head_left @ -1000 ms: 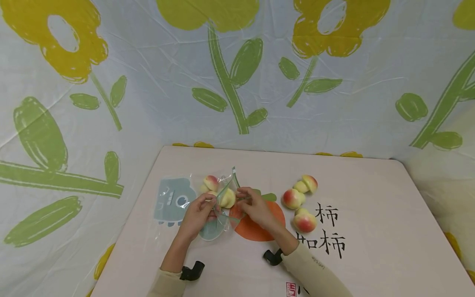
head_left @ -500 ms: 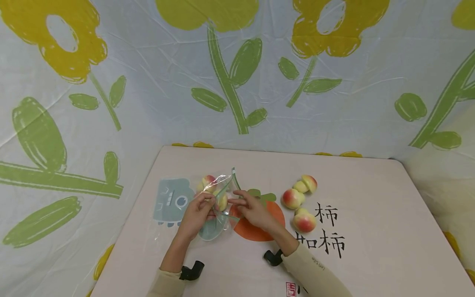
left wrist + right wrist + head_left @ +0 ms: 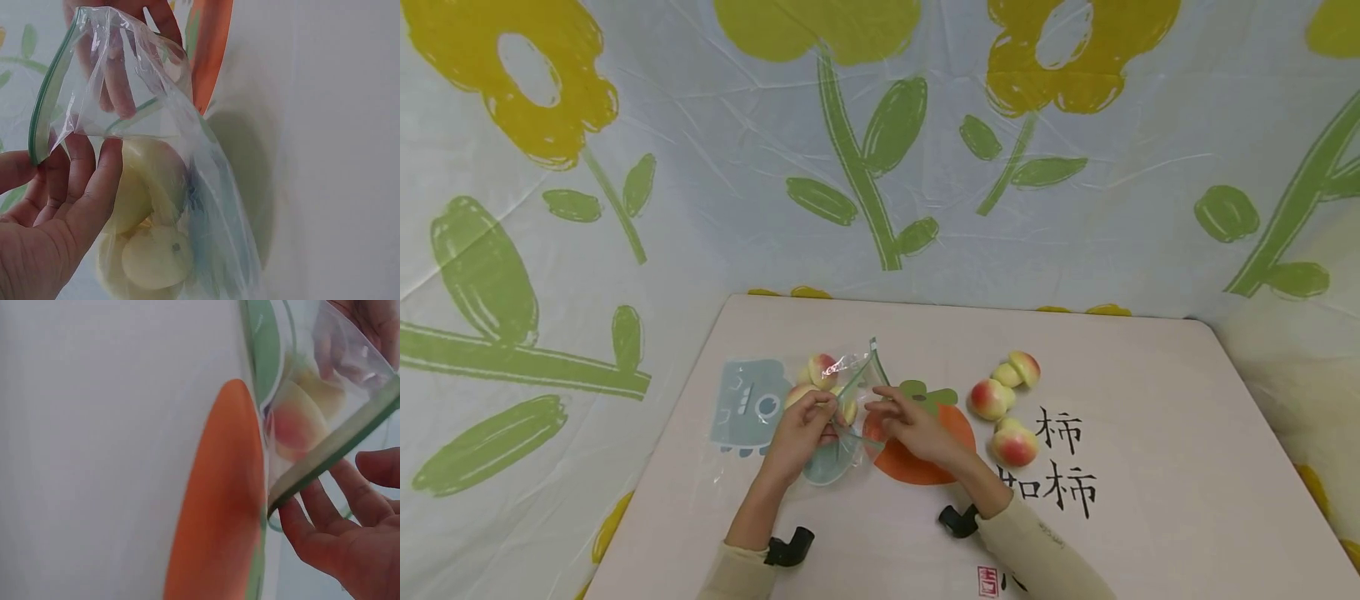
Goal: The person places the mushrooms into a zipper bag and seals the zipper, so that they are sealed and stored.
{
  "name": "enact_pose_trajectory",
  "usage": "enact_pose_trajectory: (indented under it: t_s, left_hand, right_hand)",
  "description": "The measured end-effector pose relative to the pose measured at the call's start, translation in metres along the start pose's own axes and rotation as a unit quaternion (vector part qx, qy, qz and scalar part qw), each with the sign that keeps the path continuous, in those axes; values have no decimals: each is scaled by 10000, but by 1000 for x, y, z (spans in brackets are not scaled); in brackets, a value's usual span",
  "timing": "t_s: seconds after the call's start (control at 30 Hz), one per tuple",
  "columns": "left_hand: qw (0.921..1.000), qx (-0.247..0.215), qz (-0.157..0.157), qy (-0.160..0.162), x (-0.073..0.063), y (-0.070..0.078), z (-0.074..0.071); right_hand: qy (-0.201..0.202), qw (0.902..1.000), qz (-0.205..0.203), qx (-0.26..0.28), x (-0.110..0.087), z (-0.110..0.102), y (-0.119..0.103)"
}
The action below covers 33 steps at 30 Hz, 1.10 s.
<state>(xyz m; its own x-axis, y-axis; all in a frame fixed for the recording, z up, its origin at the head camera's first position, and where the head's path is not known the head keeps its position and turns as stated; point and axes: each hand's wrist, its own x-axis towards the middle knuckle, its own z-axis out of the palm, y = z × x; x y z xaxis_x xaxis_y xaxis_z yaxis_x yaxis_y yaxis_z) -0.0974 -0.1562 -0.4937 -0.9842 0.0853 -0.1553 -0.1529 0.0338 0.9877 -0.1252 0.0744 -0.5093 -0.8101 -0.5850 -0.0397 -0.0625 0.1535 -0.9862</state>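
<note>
My left hand [image 3: 800,433] pinches the edge of a clear zip bag [image 3: 225,206] with a green seal strip [image 3: 337,453], and the mouth of the bag gapes toward the right. Inside lie several yellow-and-red mushroom-shaped pieces [image 3: 822,370], bunched toward the left; in the left wrist view a pale yellow one [image 3: 156,256] shows through the plastic. My right hand [image 3: 917,427] is at the opening, its fingers extended and nothing in them; in the right wrist view its fingertips are right at the seal strip.
Three more mushroom-shaped pieces [image 3: 1015,442] lie on the table right of my right hand. The pale tabletop [image 3: 1180,400] carries printed pictures, an orange persimmon [image 3: 925,462] and a blue-grey creature [image 3: 737,417]. A flower-patterned cloth [image 3: 700,208] stands behind and at the sides.
A mushroom-shaped piece at the bag's mouth has gone left, deeper into the bag, and my right hand has let go of it. My left hand keeps its pinch on the edge.
</note>
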Motion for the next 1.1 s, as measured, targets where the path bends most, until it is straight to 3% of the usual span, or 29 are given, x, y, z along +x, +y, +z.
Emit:
enact_pose_trajectory:
  t_s: [0.27,0.57,1.1]
  left_hand:
    - [10000,-1,2,-18,0,1,0]
    - [10000,-21,-24,3,1,0,1]
    - [10000,14,-64,15,1,-2,0]
  right_hand:
    - [265,9990,-211,-297,-15,-12,-14]
    - [839,9942,-407,-540,-37,-33,-33]
    - [1474,9843,-675,-696,-73,-77,-42]
